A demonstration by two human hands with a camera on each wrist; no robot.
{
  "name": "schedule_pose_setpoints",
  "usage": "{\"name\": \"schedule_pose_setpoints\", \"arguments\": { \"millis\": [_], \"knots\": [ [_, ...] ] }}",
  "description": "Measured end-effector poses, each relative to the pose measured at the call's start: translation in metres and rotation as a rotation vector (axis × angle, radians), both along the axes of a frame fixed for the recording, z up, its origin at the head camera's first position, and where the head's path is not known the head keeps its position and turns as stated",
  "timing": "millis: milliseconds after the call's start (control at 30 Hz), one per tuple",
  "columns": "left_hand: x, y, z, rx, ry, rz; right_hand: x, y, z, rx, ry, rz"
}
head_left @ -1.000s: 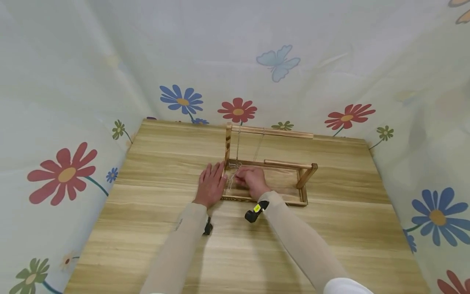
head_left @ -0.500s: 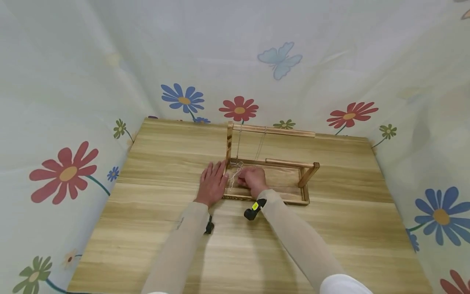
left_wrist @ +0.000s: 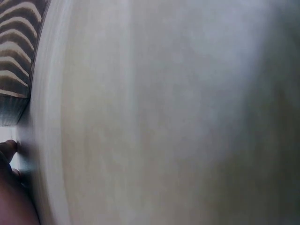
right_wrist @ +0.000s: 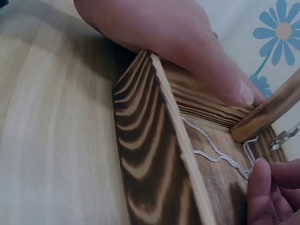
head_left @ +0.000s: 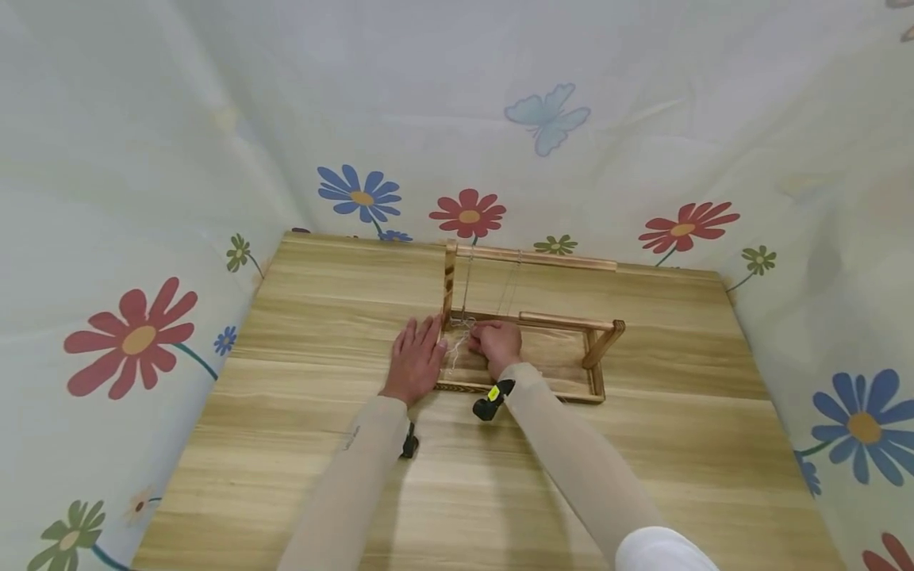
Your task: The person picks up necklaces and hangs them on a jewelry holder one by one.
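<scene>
A shallow wooden tray point(head_left: 560, 353) with dark-striped walls carries posts and rails. My left hand point(head_left: 414, 361) lies with fingers extended against its left end; in the right wrist view its thumb point(right_wrist: 229, 89) reaches over the wall. Inside the tray, white twisted cord point(right_wrist: 218, 152) runs loosely across the floor. My right hand point(head_left: 497, 346) reaches in and pinches this cord between thumb and fingertips point(right_wrist: 260, 180). A thin line point(head_left: 467, 285) hangs from the upper rail down to the cord, and a small silvery metal piece point(right_wrist: 283, 136) shows near the fingers.
A tall post point(head_left: 449, 277) rises at the tray's left back and bears the upper rail point(head_left: 564, 259). At the right, a short post point(head_left: 605, 345) carries a lower rail point(head_left: 560, 319). Wood-grain table point(head_left: 321, 333) surrounds the tray, with a flower-printed curtain point(head_left: 400, 119) behind.
My right hand stays over the tray with its fingers at the cord, shifting only slightly. The left hand keeps its place. The whole view has drifted a little.
</scene>
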State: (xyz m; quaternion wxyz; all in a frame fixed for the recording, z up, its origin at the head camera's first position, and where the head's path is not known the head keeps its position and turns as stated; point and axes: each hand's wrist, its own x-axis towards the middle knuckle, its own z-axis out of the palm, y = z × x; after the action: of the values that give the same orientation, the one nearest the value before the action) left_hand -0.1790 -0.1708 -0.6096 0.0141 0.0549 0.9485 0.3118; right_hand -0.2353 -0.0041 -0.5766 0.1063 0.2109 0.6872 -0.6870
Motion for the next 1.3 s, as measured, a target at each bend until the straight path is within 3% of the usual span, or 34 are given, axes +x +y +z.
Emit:
{"name": "schedule_pose_setpoints", "arguments": {
  "millis": [367,633,1000,1133,1300],
  "knots": [
    [0.002,0.001,0.006,-0.002,-0.019,0.007,-0.010,-0.008,-0.010,0.134,0.019,-0.097],
    [0.001,0.001,0.005,-0.021,-0.006,0.006,-0.013,-0.006,-0.006,0.291,0.035,0.008],
    [0.000,0.001,0.003,-0.043,-0.024,0.003,-0.014,-0.006,-0.015,0.616,0.177,0.103],
    [0.000,0.000,0.003,-0.049,-0.023,0.006,-0.014,-0.006,-0.016,0.594,0.171,0.119],
    [0.000,0.000,0.003,-0.044,-0.024,0.003,-0.012,-0.004,-0.013,0.444,0.127,0.111]
  ]
}}
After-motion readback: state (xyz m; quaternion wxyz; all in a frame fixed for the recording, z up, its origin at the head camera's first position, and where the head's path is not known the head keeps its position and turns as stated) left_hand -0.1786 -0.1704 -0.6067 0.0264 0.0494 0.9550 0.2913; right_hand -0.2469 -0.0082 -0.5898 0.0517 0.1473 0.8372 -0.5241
